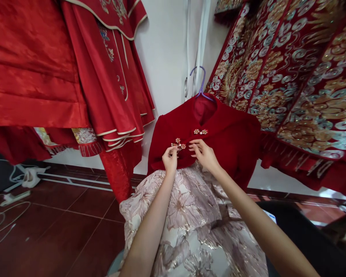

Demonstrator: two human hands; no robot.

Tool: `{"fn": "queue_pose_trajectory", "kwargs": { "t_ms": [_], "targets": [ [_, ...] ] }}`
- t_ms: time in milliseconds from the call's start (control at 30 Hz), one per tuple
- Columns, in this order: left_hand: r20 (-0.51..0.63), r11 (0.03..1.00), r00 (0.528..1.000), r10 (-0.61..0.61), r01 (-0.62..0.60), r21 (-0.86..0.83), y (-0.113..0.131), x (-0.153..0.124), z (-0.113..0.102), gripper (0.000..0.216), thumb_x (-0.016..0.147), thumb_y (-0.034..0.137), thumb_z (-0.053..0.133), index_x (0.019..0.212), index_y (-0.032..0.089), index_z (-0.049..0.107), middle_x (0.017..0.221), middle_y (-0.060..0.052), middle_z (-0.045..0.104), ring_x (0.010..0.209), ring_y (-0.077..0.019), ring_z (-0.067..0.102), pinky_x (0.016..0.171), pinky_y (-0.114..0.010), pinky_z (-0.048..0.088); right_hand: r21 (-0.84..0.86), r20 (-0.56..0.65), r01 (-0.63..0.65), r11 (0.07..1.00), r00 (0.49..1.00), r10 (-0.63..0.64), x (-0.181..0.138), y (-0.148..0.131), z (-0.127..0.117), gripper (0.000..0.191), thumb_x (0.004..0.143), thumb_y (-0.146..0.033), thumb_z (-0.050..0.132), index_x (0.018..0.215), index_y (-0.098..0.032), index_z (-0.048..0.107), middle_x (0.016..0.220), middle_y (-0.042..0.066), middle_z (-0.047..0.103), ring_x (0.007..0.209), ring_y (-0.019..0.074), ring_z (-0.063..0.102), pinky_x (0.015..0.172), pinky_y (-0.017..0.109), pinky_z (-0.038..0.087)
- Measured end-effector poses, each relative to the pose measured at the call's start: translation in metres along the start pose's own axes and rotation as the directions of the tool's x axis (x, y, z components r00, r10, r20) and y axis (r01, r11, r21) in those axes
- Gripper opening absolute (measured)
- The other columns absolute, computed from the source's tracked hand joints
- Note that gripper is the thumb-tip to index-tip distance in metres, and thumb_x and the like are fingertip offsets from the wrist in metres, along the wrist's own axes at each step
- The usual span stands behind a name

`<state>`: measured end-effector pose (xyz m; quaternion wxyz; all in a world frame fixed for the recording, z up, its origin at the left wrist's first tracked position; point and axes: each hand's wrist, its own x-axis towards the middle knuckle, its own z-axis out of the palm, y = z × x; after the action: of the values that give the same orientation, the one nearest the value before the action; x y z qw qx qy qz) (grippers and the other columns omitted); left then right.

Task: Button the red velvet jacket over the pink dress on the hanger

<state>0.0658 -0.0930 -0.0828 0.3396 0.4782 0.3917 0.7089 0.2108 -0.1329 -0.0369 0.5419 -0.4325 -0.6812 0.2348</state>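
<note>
A deep red jacket [233,134] hangs in front of me on a purple hanger [202,82], facing me. The thumb and fingers of my left hand [170,158] are pinched on a jewelled clasp [179,144] with flower shapes and pearls, at the jacket's front. Just to its right, my right hand [203,153] rests by the jacket front with its fingers spread apart and nothing visible in them. Higher up, near the neckline, sits a similar clasp [201,132]. Pale pink floral brocade [187,200] spreads below the jacket, under my forearms.
Red garments with cream piping [112,77] hang at the left. Heavily embroidered red garments [300,73] hang at the right. A white rack bar [75,184] runs near the tiled floor [60,227], with a power strip [15,197], cables and white shoes [30,177] at the left.
</note>
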Motion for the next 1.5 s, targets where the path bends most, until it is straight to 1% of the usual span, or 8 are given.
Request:
{"fn": "queue_pose_trajectory", "kwargs": {
  "t_ms": [167,433,600,733,1033,1267,1400,1500],
  "targets": [
    [0.106,0.767,0.967,0.233,-0.249,0.591,0.01,-0.019,-0.016,0.029,0.089,0.044,0.048,0.084,0.02,0.063,0.087,-0.005,0.068,0.089,-0.02,0.059,0.091,-0.037,0.041,-0.093,-0.036,-0.104,0.99,0.994,0.101,-0.063,0.006,-0.024,0.029,0.09,-0.041,0.046,0.109,-0.022,0.056,0.105,0.008,0.066,0.096,0.0187,0.065,0.072,0.03,0.058],
    [-0.006,0.715,0.976,0.216,-0.154,0.682,0.011,-0.027,-0.04,0.018,0.09,0.032,0.046,0.093,0.019,0.058,0.097,-0.008,0.059,0.081,-0.0176,0.059,0.073,-0.029,0.045,-0.417,0.139,-0.303,0.857,0.91,0.39,-0.09,0.048,-0.016,0.044,0.082,-0.036,0.055,0.118,-0.012,0.06,0.124,0.019,0.06,0.121,0.0306,0.053,0.105,0.044,0.039],
    [0.159,0.735,0.982,0.097,-0.179,0.654,0.012,-0.036,-0.054,0.007,0.082,0.02,0.053,0.083,0.02,0.06,0.079,-0.001,0.064,0.071,-0.014,0.058,0.07,-0.026,0.043,0.216,0.035,-0.501,0.838,0.862,0.506,-0.083,0.05,-0.016,0.044,0.073,-0.039,0.07,0.109,-0.015,0.063,0.126,0.015,0.06,0.122,0.0283,0.053,0.105,0.044,0.042],
    [0.301,0.726,0.949,0.093,-0.271,0.632,0.014,-0.042,-0.055,0.016,0.078,0.019,0.056,0.093,0.022,0.063,0.08,0.001,0.064,0.074,-0.0139,0.057,0.07,-0.026,0.043,0.822,-0.023,-0.322,0.469,0.805,0.593,-0.078,0.03,-0.016,0.023,0.066,-0.027,0.078,0.082,-0.017,0.065,0.099,0.006,0.069,0.101,0.017,0.064,0.083,0.024,0.057],
    [0.501,0.693,0.855,0.135,-0.443,0.569,0.023,-0.046,-0.056,0.023,0.076,0.017,0.06,0.098,0.025,0.066,0.092,0.0,0.067,0.092,-0.0171,0.059,0.083,-0.029,0.045,0.945,0.196,-0.308,0.112,0.806,0.559,-0.073,0.009,-0.015,0.013,0.073,-0.011,0.072,0.082,-0.012,0.063,0.08,0.002,0.065,0.054,0.0013,0.05,0.041,0.008,0.042],
    [0.454,0.702,0.884,0.114,-0.395,0.593,0.019,-0.045,-0.051,0.028,0.075,0.019,0.063,0.102,0.024,0.064,0.096,-0.001,0.067,0.089,-0.0164,0.06,0.081,-0.029,0.046,0.821,0.19,-0.498,0.278,0.698,0.69,-0.08,0.021,0.0,0.006,0.076,-0.017,0.069,0.081,-0.015,0.066,0.078,0.003,0.067,0.055,0.0037,0.055,0.048,0.01,0.046],
    [0.428,0.701,0.901,0.069,-0.349,0.622,0.017,-0.043,-0.05,0.029,0.073,0.018,0.064,0.102,0.023,0.064,0.094,0.0,0.07,0.085,-0.0167,0.061,0.081,-0.031,0.047,0.318,0.207,-0.541,0.778,0.841,0.5,-0.086,0.014,0.004,0.024,0.074,-0.033,0.071,0.093,-0.019,0.069,0.1,0.007,0.07,0.081,0.0169,0.065,0.066,0.026,0.055],
    [0.397,0.71,0.915,0.075,-0.328,0.623,0.019,-0.044,-0.052,0.023,0.073,0.017,0.065,0.095,0.023,0.067,0.091,0.0,0.071,0.08,-0.016,0.061,0.08,-0.031,0.047,-0.099,0.122,-0.356,0.929,0.922,0.366,-0.089,0.008,-0.008,0.037,0.07,-0.039,0.073,0.101,-0.019,0.069,0.105,0.011,0.069,0.1,0.0283,0.063,0.083,0.038,0.052]
  ]
}}
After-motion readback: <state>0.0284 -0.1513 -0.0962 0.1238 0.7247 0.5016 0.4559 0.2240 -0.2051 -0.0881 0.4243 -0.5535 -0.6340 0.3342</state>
